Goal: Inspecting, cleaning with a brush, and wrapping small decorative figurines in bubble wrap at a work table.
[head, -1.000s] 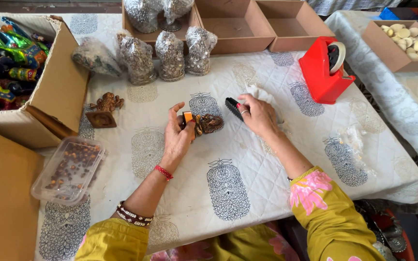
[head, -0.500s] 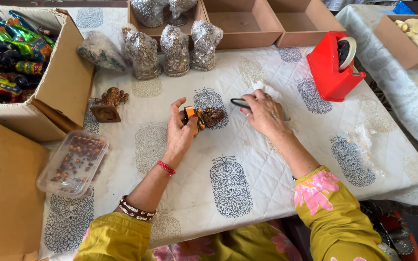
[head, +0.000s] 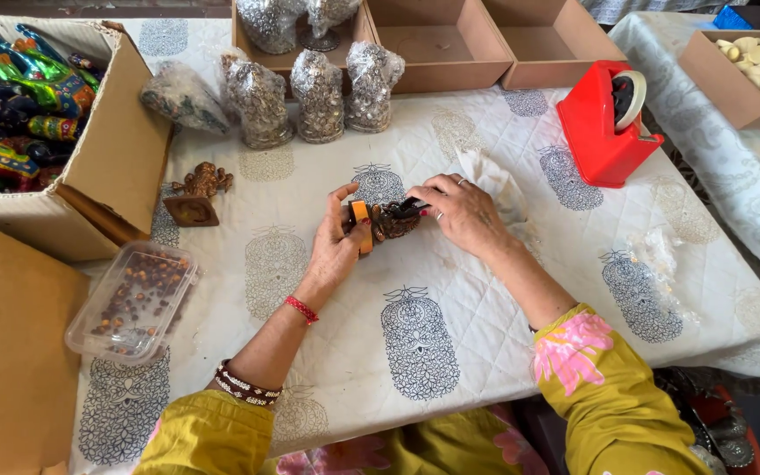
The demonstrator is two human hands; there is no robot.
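Left hand [head: 338, 251]: forearm comes in from the lower left, palm turned inward, fingers curled around a small dark brown carved figurine [head: 393, 220] with an orange tag or strip [head: 361, 225] against it; thumb pointing up at the top of the piece. Hand closed on the figurine.

Right hand [head: 457, 211]: forearm enters from the lower right, yellow-green sleeve with a pink flower. Fingers bent and pinched on a small black tool [head: 412, 207] (kind cannot be told), its tip touching the figurine's right side. Ring on one finger.

Figurine sits between both hands, just above the middle of the counter [head: 450, 334], which is covered by a white quilted cloth with printed motifs.

Containers:
- Clear plastic tub [head: 132, 302], lower left, holding small brown beads.
- Large cardboard box [head: 125, 149], upper left, holding glossy multicoloured figures.
- Open cardboard boxes [head: 450, 44] along the far edge; the leftmost holds bagged items, the others look bare inside.
- Clear bags [head: 318, 97] of small pieces stand upright in front of them.
- Box of pale round pieces [head: 749, 66], far right (on a separate cloth).

Also: red tape dispenser [head: 604, 123] right of the hands; a second brown carved figure [head: 195, 193] on the left.
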